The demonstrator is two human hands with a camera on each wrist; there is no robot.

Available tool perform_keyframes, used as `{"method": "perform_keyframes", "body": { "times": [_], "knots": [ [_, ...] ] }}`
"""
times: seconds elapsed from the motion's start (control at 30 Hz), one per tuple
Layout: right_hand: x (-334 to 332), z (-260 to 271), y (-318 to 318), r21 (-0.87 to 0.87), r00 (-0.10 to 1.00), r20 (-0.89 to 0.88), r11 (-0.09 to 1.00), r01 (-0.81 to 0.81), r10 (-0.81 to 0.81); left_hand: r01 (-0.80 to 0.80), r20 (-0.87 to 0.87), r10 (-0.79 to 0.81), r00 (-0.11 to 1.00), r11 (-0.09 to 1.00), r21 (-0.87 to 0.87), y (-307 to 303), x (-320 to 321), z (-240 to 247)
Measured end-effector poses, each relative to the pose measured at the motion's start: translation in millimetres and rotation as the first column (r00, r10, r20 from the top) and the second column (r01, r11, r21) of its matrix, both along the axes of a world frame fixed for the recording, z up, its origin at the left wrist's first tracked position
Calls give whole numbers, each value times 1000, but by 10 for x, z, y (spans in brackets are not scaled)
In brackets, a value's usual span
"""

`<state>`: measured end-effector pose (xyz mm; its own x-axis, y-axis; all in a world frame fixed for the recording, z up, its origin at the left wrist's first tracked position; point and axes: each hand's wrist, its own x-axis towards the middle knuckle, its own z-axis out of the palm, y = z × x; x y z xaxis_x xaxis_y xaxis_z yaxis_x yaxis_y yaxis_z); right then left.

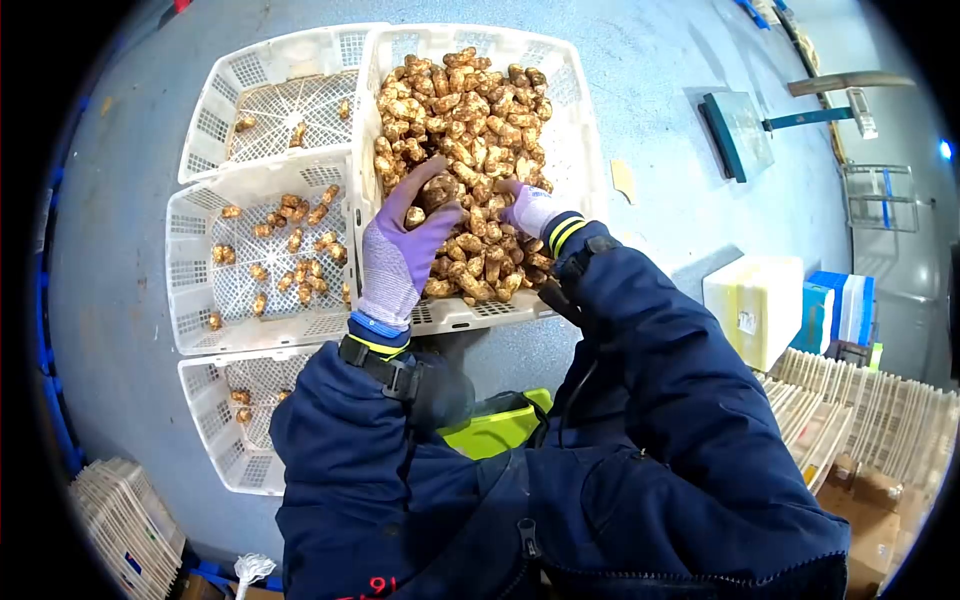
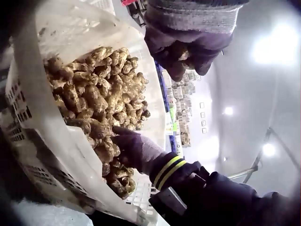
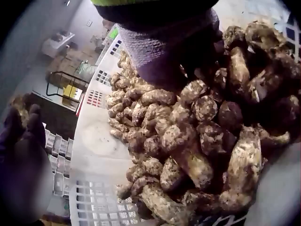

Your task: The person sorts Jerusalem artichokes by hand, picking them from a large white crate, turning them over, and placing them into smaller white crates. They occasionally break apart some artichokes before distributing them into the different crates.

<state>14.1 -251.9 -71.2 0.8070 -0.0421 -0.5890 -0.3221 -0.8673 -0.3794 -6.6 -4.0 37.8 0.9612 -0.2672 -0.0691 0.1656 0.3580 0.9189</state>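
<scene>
Purple hands (image 1: pixel 528 206) on mushrooms (image 1: pixel 478 122), L (image 1: pixel 402 235) gripping 1

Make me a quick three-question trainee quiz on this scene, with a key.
1. What does the left hand hold?
2. True or false: the right hand is well away from the mushroom heap.
3. In the head view, how many smaller white crates lie left of the large crate? A) one B) three C) six

Key: 1. At least one brown mushroom. 2. False. 3. B.
</scene>
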Motion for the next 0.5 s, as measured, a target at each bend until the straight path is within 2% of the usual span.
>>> {"method": "perform_keyframes", "body": {
  "times": [0.03, 0.07, 0.1, 0.13, 0.17, 0.2, 0.23, 0.33, 0.37, 0.4, 0.43, 0.47, 0.5],
  "knots": [
    [18, 28, 9, -17, 999, -21, 1000, -26, 26, 38, -28, -40, 999, 996, -76, 17, -2, 10],
    [43, 51, 30, -34, 998, -42, 998, -54, 53, 41, -61, -46, 997, 997, -73, 11, -5, 9],
    [71, 65, 66, -10, 996, -94, 1000, -5, 4, 41, -94, -47, 994, 997, -68, 10, -1, 0],
    [138, 61, 111, -103, 996, -48, 991, -84, 79, 39, -128, -47, 991, 997, -62, 13, 5, -8],
    [174, 172, 195, -122, 993, -108, 991, -61, 47, 103, -184, -99, 978, 994, 17, 27, 16, 55],
    [194, 287, 267, -142, 985, -170, 989, -38, 14, 128, -221, -127, 967, 992, -11, 44, 18, 102],
    [190, 206, 259, -116, 996, -79, 992, -38, 29, 151, -256, -156, 954, 988, -39, 60, 23, 140],
    [91, 46, 75, 153, 963, -33, 951, 271, -269, 164, -279, -172, 945, 985, -54, 72, 31, 118],
    [91, 221, 81, 120, 948, -58, 940, 319, -314, 149, -274, -165, 948, 986, -79, 98, 32, 102],
    [32, 387, 113, 324, 914, 11, 867, 380, -405, 132, -268, -156, 951, 986, -104, 136, 40, 88],
    [-7, 508, 119, 453, 886, 21, 795, 404, -463, 85, -257, -136, 957, 976, -198, 170, 81, -64],
    [-32, 610, 112, 577, 855, 20, 705, 413, -518, -27, -292, -34, 956, 979, -203, 191, 95, -61],
    [-41, 735, 122, 666, 865, -54, 628, 404, -499, -292, -410, 157, 898, 911, -290, 313, 123, -109]
  ]
}}
